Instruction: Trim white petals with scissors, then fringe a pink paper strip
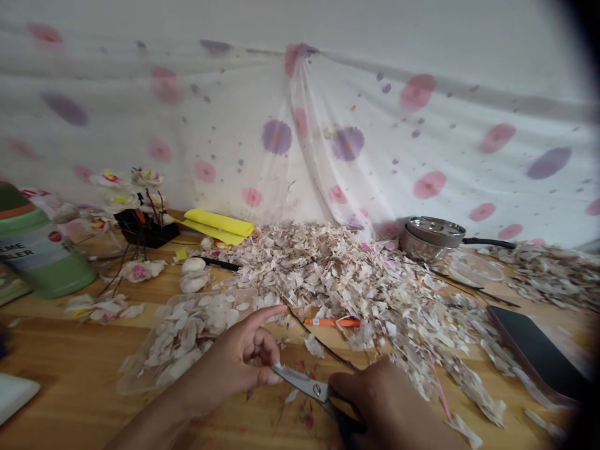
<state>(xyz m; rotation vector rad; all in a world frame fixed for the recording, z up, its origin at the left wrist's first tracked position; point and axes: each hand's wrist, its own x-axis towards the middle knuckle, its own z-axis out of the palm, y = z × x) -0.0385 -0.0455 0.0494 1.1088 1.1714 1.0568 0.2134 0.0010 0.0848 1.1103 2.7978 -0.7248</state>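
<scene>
My right hand [382,400] is wrapped around the dark handles of a pair of scissors [307,384]. The blades look closed or nearly so and point left, their tips at the fingers of my left hand [244,350]. On that hand the index finger stretches out while the thumb and other fingers pinch together. A sliver of a pale petal shows at the pinch, mostly hidden. Just left of it, a clear plastic tray [134,375] holds many whitish petals [190,331]. Petal scraps [291,396] and reddish bits lie on the wooden table under the blades.
A big heap of pale flakes [323,269] covers the table's middle. Around it are an orange pen-like item [332,322], thin dark stems [323,344], a phone [534,350], a metal pan [431,240], yellow sheet [218,225], handmade flowers [140,270] and a green bottle [47,250].
</scene>
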